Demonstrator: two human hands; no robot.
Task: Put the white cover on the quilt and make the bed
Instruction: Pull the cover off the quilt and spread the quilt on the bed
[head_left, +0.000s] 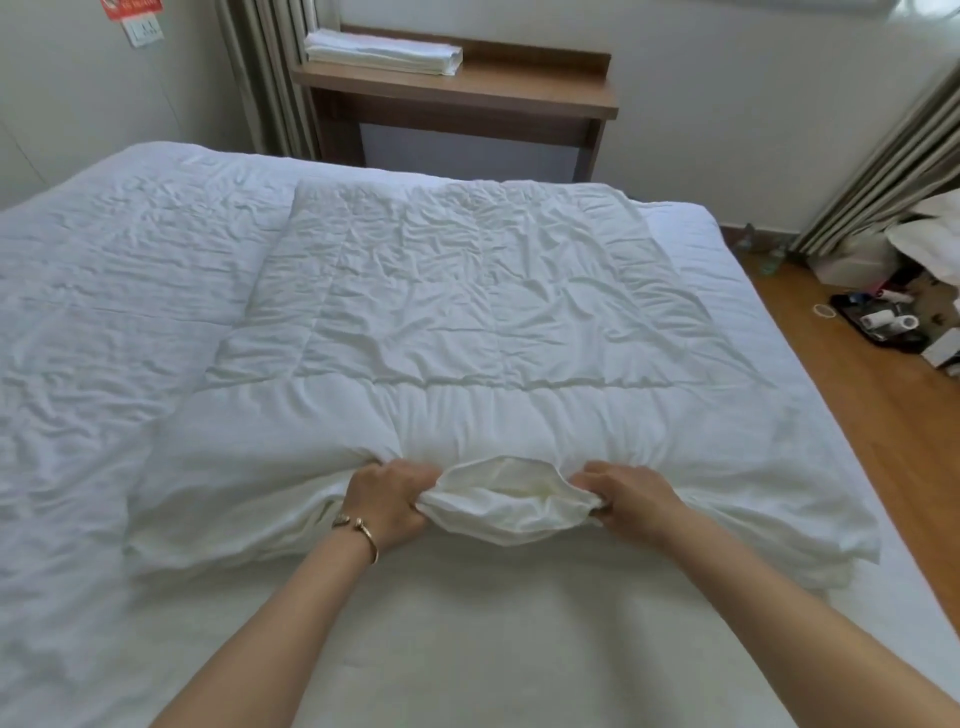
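Landmark: the quilt (467, 312) lay folded on the bed (467, 649), its near edge toward the person.
Left hand (387, 501): at the quilt's near edge, fingers curled, pinching the left side of a bunched cover (511, 506).
Right hand (626, 499): at the same edge, pinching the bunch's right side.
Cover: cream-white, gathered between the hands, touching the quilt's near edge; whether it already wrapped the quilt could not be told.
Desk (457, 98): beyond the quilt's far edge, folded linen (384, 52) on top.
Risk: probably the bunch slips from one pinch, or fabric twists, leaving the filling lumped unevenly.
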